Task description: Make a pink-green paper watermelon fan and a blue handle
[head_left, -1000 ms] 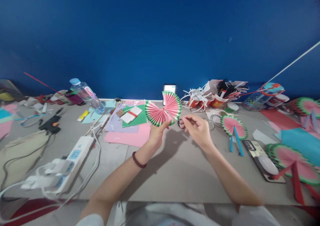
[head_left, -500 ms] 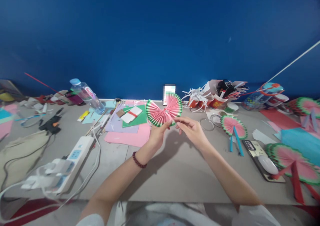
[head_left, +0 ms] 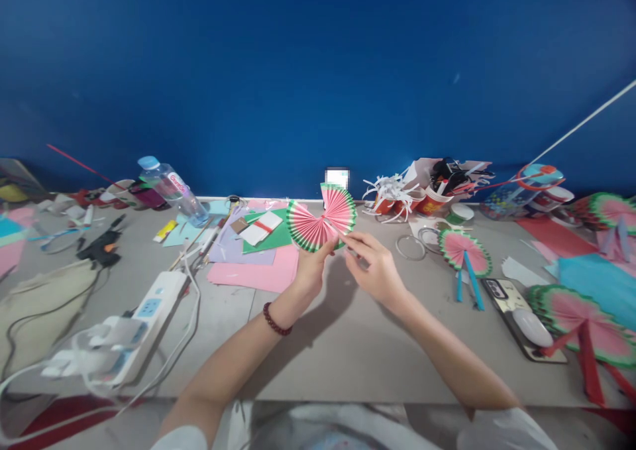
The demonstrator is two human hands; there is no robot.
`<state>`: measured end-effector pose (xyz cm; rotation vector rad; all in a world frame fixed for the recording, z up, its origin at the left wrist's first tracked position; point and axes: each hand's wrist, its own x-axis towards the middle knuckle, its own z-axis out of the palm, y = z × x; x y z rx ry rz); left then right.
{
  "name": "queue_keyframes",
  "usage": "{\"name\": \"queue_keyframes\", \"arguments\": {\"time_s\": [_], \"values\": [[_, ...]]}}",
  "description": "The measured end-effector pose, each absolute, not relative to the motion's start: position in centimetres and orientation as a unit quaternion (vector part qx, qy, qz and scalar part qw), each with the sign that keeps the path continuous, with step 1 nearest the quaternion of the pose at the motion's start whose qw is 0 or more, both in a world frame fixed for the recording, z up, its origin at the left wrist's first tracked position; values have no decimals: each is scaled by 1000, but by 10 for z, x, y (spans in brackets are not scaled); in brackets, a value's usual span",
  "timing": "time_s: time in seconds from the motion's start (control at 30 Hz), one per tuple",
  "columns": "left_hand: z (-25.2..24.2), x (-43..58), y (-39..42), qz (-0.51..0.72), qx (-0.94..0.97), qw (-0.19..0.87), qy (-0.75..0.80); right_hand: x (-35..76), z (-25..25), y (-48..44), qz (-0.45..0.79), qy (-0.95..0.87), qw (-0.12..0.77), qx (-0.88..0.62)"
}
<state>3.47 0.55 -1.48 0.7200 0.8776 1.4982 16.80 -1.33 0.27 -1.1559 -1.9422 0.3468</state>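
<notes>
A pleated paper fan (head_left: 311, 230), pink with a white and green striped rim, is held up above the table, spread nearly round with a gap at its top. My left hand (head_left: 313, 268) pinches it at the lower edge, thumb in front; the other fingers are partly hidden behind it. Outstretched fingers of my right hand (head_left: 375, 264) touch the pleats near the fan's centre and lower right, with the thumb apart beneath them.
Pink sheets (head_left: 258, 274) and a green sheet (head_left: 278, 238) lie left of the fan. A power strip (head_left: 154, 317), bottle (head_left: 171, 188) and glue gun (head_left: 104, 241) are farther left. Finished fans (head_left: 467, 251), a phone (head_left: 501, 304) and mouse (head_left: 531, 327) lie right.
The fan has shifted slightly left and turned a little. My right fingers have moved from its lower right edge inward across the pleats, and the thumb has come away.
</notes>
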Motion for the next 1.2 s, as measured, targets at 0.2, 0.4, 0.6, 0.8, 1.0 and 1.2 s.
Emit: {"name": "queue_keyframes", "arguments": {"time_s": [0.2,0.4,0.6,0.8,1.0,1.2], "values": [[-18,32,9,658,305,575,378,164,-12,-14,-62,-830,349,-432],[-19,30,10,651,308,576,387,168,-5,-9,111,-744,465,-466],[-15,32,9,638,310,589,387,169,-6,-2,326,-659,480,-478],[-15,31,9,638,315,583,392,169,-4,-2,391,-623,482,-475],[-15,32,8,647,303,585,385,168,-3,-6,289,-688,472,-469],[-13,31,8,655,286,603,355,162,-13,-14,-27,-801,417,-429]]}}
